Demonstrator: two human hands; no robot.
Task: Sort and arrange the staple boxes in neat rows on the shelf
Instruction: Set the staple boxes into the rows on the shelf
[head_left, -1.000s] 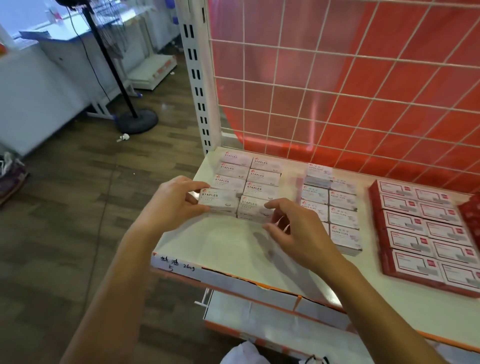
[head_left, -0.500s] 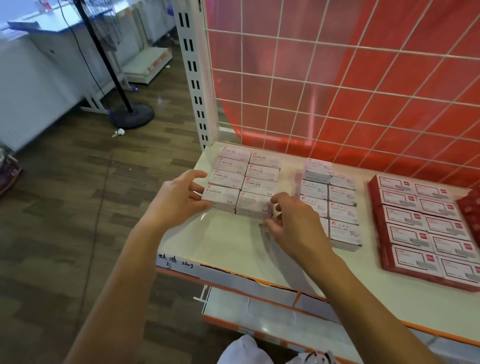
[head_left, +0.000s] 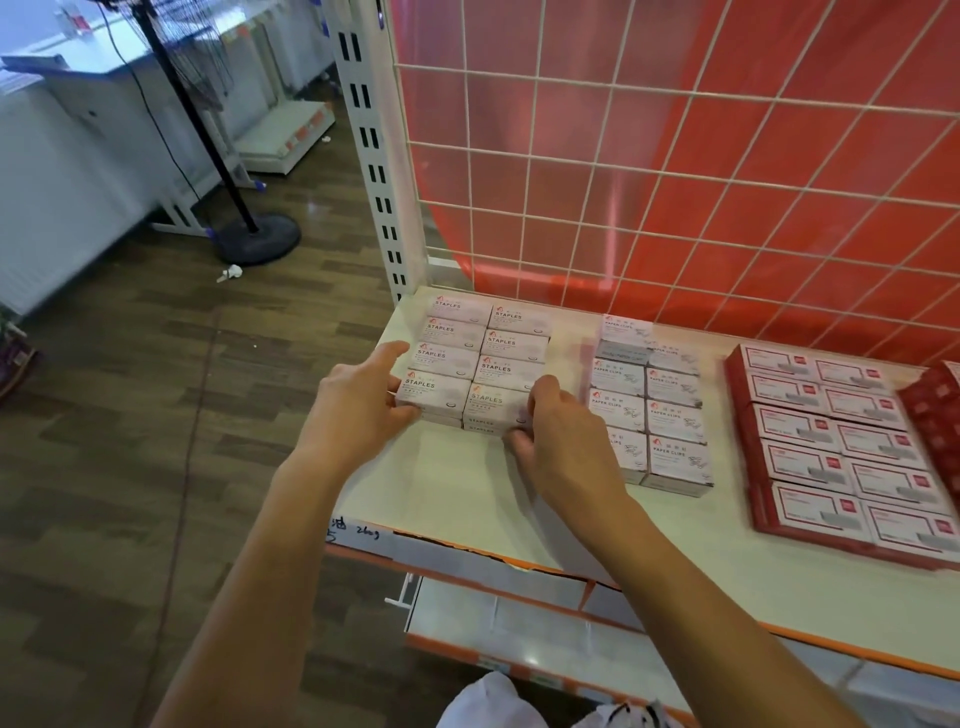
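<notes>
You stand in a shop: a display shelf (head_left: 457, 488) with a slotted upright (head_left: 371, 140) and wire grid back (head_left: 675, 171) carries rows of staple boxes (head_left: 467, 353), paper clip boxes (head_left: 649, 410) and red boxes (head_left: 841, 452).

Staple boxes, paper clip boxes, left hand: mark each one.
staple boxes (head_left: 448, 358), head view, lid of a left-column box
paper clip boxes (head_left: 674, 417), head view, lid of one box
left hand (head_left: 353, 410), head view, back of hand

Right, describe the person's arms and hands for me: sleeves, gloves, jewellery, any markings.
Both arms are bare along all that shows. The left forearm and right forearm carry no sleeve, and no marking or tattoo is visible on them. The left hand and right hand are ungloved, with no ring to be seen. Neither wrist shows a watch, band or bracelet.
</notes>
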